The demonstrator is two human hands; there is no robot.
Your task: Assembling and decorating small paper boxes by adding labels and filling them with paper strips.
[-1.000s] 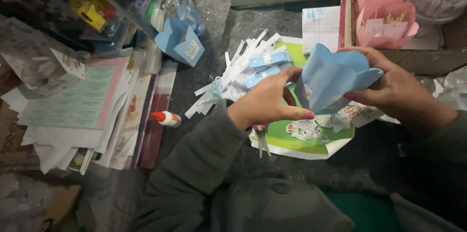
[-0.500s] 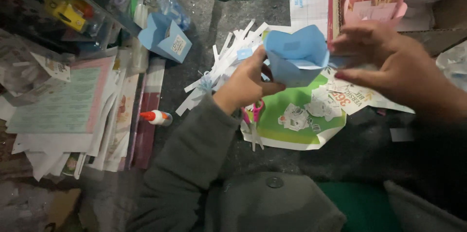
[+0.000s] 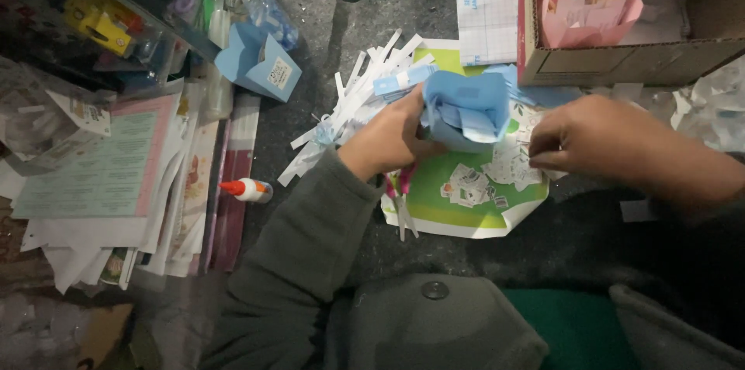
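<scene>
While the left hand (image 3: 388, 137) clamps the folded blue paper box (image 3: 466, 112) (already shaped), the right hand (image 3: 597, 145) beside that grip pinches small cut-outs (image 3: 518, 159), none attached yet.

head view, steeply down, close

Folded paper box held over a sheet at the table's centre.

The paper box (image 3: 466, 110) is held by the left hand (image 3: 388, 137) above the printed sheet (image 3: 466, 211), on which small cut-outs (image 3: 468, 185) are scattered. The right hand (image 3: 597, 141) is placed to the right of the box, apart from it. Scissors (image 3: 402, 203) are laid under the left wrist, at the sheet's left edge. Paper strips (image 3: 349, 102) are piled behind the left hand. A glue bottle (image 3: 247, 190) is laid further left, beside stacked papers (image 3: 109, 184). A cardboard box (image 3: 621, 59) is set behind the right hand.
</scene>
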